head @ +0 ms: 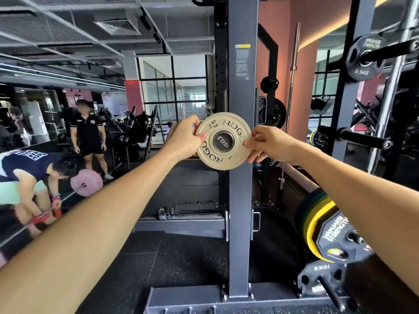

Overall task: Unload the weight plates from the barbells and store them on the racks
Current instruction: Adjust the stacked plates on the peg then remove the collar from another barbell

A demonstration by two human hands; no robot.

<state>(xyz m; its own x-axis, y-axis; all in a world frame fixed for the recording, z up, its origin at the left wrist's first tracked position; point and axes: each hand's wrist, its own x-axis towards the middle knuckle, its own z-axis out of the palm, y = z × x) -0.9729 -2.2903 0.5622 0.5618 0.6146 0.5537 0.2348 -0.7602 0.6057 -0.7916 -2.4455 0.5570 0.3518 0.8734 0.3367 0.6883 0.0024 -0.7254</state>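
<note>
Both hands hold one small white plate (pixel 223 140) at arm's reach, flat against the face of the grey rack upright (pixel 242 91). The plate's bore is already around a black-capped storage peg (pixel 223 141) marked 1500LB, so it looks seated or nearly so, though how deep cannot be read from this view.

The biggest risk lies below the right forearm: a loaded barbell end (pixel 326 225), with green, yellow and black plates, sits close to the person's stance. A step back could catch on it.

Next, the plate itself. The left hand (pixel 184 141) pinches the left rim, thumb on the face and fingers curled behind. The right hand (pixel 267 143) pinches the right rim with its fingertips only. If the plate is only on the peg's tip, letting go early could let it slide off and drop to the rubber floor (pixel 181 257) beneath the hands. Fingers behind the rim could also be nipped against the upright.

As for storage: the peg between the hands carries this one plate. Above and right of the right hand, another peg holds a black 2.5 kg plate (pixel 364 57). A bare black peg (pixel 360 140) juts out just right of that hand.
</note>
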